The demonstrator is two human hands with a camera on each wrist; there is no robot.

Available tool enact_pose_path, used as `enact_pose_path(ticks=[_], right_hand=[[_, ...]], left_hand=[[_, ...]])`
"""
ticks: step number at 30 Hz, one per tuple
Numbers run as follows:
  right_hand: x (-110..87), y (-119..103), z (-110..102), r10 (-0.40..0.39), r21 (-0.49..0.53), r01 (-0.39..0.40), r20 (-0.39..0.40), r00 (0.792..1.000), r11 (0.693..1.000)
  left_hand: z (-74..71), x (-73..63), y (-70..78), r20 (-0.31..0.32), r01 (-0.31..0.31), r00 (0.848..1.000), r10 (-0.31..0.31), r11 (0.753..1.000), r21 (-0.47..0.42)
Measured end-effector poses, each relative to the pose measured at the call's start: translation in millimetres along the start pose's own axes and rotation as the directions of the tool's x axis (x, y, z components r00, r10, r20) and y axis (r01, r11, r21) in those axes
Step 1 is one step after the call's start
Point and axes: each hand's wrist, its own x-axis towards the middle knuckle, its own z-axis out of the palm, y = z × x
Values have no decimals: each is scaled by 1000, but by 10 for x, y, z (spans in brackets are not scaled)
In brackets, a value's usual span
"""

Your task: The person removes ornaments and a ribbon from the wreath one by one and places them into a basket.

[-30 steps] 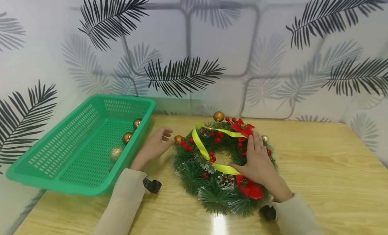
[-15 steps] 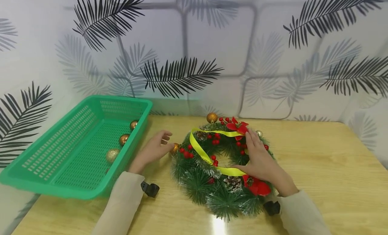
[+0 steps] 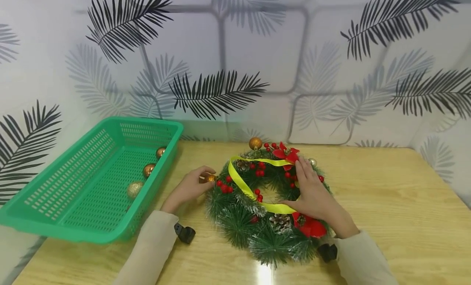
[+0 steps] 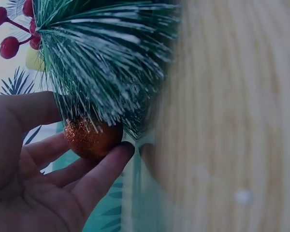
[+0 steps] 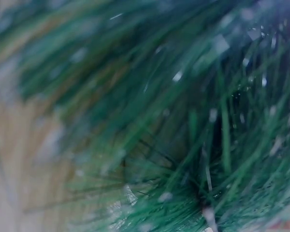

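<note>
A green Christmas wreath with red berries, pine cones, red flowers and a yellow ribbon lies on the table. At its left edge my left hand holds an orange glitter ball between thumb and curled fingers. The ball touches the green needles in the left wrist view. My right hand rests on the wreath's right side, fingers extended. Its fingertips are beside the upper red flower, and the thumb lies by the ribbon. Only blurred needles fill the right wrist view.
A green plastic basket stands at the left with several copper and gold balls along its right wall, among them a gold glitter ball. Another orange ball sits at the wreath's far edge. A leaf-patterned cloth hangs behind.
My left hand has shifted slightly right, and its fingers have closed round the orange ball at the wreath's left edge. The wreath has turned slightly; my right hand stays on it.
</note>
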Motion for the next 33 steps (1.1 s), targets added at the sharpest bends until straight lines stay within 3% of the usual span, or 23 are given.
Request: enact_pose_path(ticks=[8, 13, 22, 33], right_hand=[[39, -27, -92, -10, -13, 10, 6, 1000, 1000], [33, 3, -109, -7, -10, 7, 10, 1000, 1000], [12, 32, -59, 11, 4, -11, 27, 1000, 1000], [4, 33, -24, -5, 24, 5, 23, 1000, 1000]], left_hand=[[-52, -7, 92, -133, 14, 991, -16, 1000, -18], [-104, -29, 158, -199, -31, 980, 29, 1000, -6], [-175, -69, 264, -234, -74, 969, 83, 996, 46], [-188, -18, 478, -257, -68, 962, 96, 991, 113]])
